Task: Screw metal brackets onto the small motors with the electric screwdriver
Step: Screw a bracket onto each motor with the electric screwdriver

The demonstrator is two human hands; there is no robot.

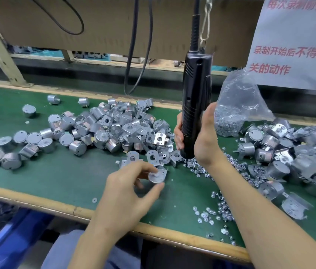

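Observation:
My left hand (128, 193) pinches a small round silver motor with a metal bracket on it (158, 174), just above the green mat. My right hand (201, 136) grips the black electric screwdriver (194, 105), which hangs upright from a cable and chain; its tip points down at loose screws (197, 166) behind the held motor. A big heap of motors and brackets (118, 125) lies left of the screwdriver. Loose bare brackets (153, 157) lie just beyond my left hand.
A clear plastic bag of screws (236, 105) stands right of the screwdriver. More motors (289, 150) pile up at the right. Scattered screws (219, 208) lie near the wooden front edge (71, 208). A blue bin (7, 239) sits below left. Black cables (134, 55) hang behind.

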